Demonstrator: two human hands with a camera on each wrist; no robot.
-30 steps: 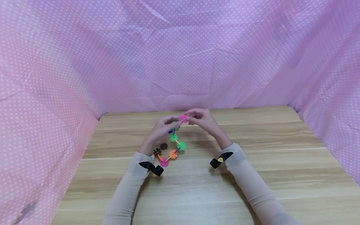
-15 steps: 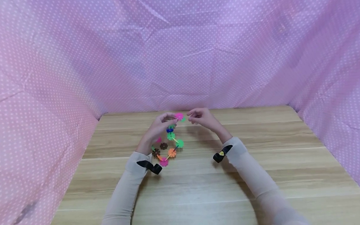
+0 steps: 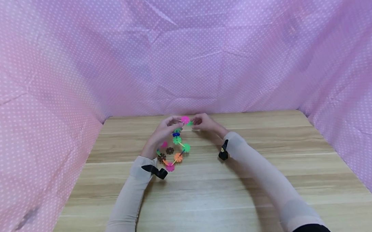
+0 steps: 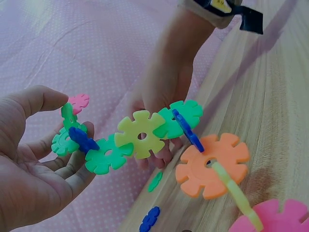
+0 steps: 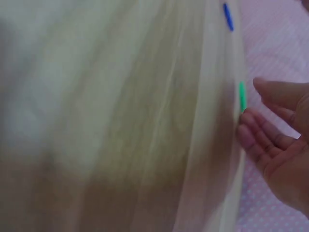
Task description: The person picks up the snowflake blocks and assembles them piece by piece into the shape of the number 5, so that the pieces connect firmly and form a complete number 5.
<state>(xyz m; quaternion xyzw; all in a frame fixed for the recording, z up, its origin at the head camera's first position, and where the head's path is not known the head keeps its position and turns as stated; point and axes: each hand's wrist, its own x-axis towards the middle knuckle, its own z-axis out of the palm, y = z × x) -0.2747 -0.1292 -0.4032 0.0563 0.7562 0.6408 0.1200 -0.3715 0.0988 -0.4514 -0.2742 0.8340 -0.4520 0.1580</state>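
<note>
Though apart, right fingers (image 5: 264, 139) near green disc (image 5: 242, 96); left fingers (image 4: 42, 99) around chain (image 4: 129, 128).

No wording or number can be read. One yellow label (image 4: 220, 5) with dark marks sits on the black band (image 4: 251, 20) at the person's right wrist; in the left wrist view it lies at the upper edge, its marks too small to make out. The head view shows it merely as a yellow speck.
</note>
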